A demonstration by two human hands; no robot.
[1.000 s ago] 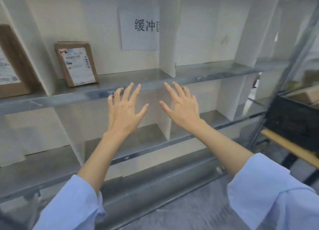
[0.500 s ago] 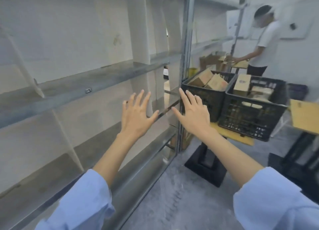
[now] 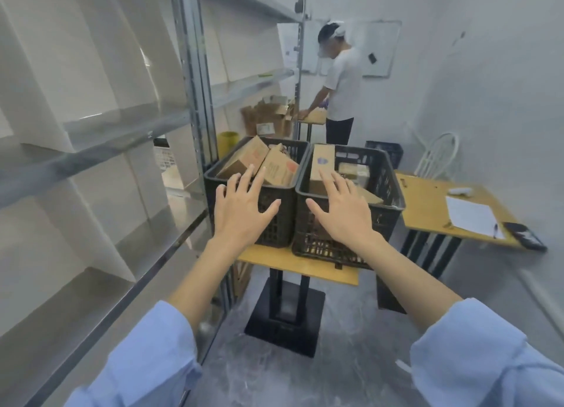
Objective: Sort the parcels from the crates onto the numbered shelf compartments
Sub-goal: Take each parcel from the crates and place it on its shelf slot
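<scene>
1. Head view: left hand (image 3: 241, 211) and right hand (image 3: 341, 211) are both flat, fingers spread, palms down, holding nothing. Each reaches toward its own crate; I cannot tell whether they touch.
2. Two black lattice crates, left crate (image 3: 282, 229) and right crate (image 3: 387, 220), stand side by side and touching on a small wooden surface (image 3: 290, 263), just beside the end post of the shelf (image 3: 122, 132).
3. Parcels are plain cardboard boxes. Two show in the left crate, a leaning box (image 3: 244, 158) and a second box (image 3: 280, 167) propped against it. The right crate shows one long box (image 3: 322, 165) on end, plus two lower ones, partly hidden. Anything underneath cannot be counted.
4. Judgement: stiff, dry, probably light; corners crush if squeezed. The long box stands above the rim, so take it by its opposite side faces. Lift the leaning pair singly, or the other one topples.
5. Shelf compartments are split by white dividers; numbers are not legible.
6. Further out: a second surface (image 3: 427, 205) with a paper sheet (image 3: 471, 216) and a phone (image 3: 523, 234); another person (image 3: 341, 86) stands at the far end.
</scene>
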